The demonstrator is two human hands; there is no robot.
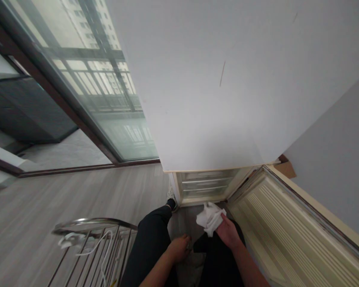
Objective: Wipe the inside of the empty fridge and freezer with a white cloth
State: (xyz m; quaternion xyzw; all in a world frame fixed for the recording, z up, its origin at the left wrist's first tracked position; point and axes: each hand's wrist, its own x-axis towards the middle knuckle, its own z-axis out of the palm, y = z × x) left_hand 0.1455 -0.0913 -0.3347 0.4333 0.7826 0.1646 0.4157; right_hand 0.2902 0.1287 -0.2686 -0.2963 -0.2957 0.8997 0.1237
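Observation:
My right hand is closed on a crumpled white cloth, held above my right knee. Between my knees hangs my left hand, its fingers curled; a small pale patch shows at the fingertips, too dim to name. Ahead of both hands is the lower compartment of a fridge, with several clear-fronted drawers inside. Its cream ribbed door stands wide open on the right. Neither hand touches the fridge.
A metal rack with a white cable on it stands at the left. The white upper fridge door rises ahead. A cardboard box sits behind the open door. A sliding glass door is at the left back.

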